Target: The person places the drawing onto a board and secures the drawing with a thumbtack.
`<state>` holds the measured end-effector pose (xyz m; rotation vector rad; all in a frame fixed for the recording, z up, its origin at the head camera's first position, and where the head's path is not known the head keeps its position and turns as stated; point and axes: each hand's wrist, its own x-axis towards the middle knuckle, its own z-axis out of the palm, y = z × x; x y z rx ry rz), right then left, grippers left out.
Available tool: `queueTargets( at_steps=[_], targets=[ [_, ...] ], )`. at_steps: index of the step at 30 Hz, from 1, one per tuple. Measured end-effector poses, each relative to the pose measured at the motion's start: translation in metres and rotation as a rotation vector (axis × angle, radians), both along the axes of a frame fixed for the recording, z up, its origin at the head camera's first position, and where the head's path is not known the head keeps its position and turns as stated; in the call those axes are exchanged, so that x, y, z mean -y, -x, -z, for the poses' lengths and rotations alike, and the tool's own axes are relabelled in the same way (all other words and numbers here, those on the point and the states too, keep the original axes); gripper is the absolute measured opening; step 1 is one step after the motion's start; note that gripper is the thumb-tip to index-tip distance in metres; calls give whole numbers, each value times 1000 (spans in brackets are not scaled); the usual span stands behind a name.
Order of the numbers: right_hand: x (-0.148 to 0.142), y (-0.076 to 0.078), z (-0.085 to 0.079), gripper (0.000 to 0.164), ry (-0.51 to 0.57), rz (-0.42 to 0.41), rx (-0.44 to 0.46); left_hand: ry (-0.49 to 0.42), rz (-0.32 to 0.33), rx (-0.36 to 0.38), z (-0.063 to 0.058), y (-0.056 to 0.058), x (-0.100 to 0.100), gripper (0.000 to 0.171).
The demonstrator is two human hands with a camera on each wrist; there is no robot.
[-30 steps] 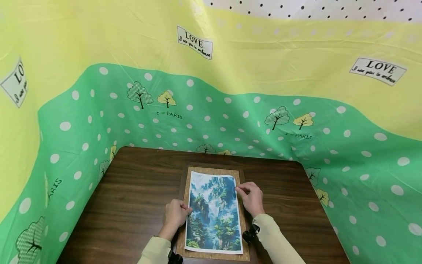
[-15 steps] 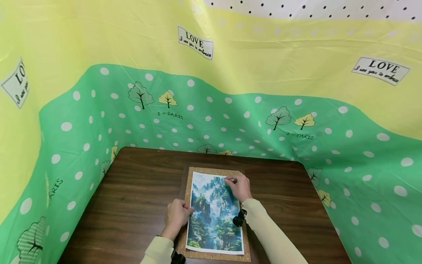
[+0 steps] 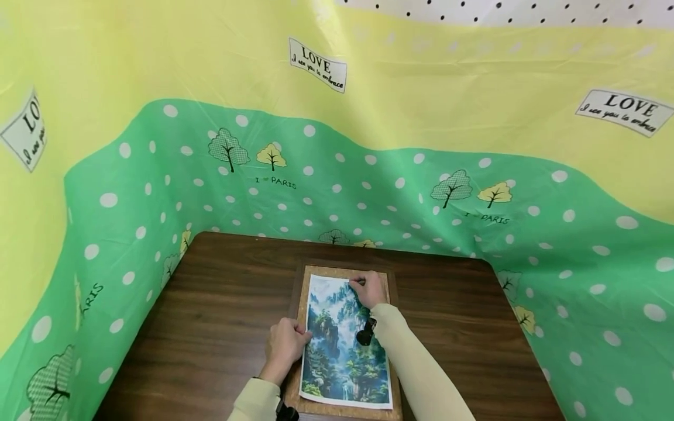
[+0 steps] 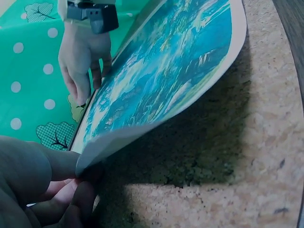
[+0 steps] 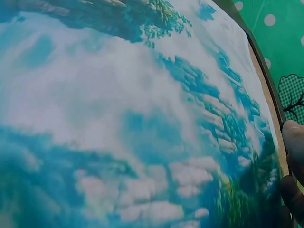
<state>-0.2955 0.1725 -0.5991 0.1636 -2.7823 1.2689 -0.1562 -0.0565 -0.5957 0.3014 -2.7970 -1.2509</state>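
The printed landscape sheet [image 3: 337, 316] lies over the cork board [image 4: 273, 109], its left edge pinched and raised by the thumb and fingers of the left hand [image 3: 284, 345]; the right hand [image 3: 371, 290] has bent fingers at the top edge, though whether they grip paper cannot be told. A neat lay calls for light, even tension between the hands and gradual lowering of the bowed edge to avoid creasing. Narrow cork margins separate sheet from dark frame [image 3: 295, 301]; the table [image 3: 226, 304] extends sideways both ways, while the patterned curtain [image 3: 326, 175] limits reach beyond its far edge.
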Motion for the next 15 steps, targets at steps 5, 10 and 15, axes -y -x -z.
queueTargets(
  at_steps=[5, 10, 15],
  targets=[
    [4, 4, -2, 9, -12, 61, 71, -6, 7, -2, -1, 2, -1, 51],
    [8, 6, -2, 9, -24, 95, 109, -30, 9, 14, -1, 2, 1, 51],
    [12, 10, 1, 10, -45, 118, 115, -44, 16, 37, -2, 4, 5, 47]
  ],
)
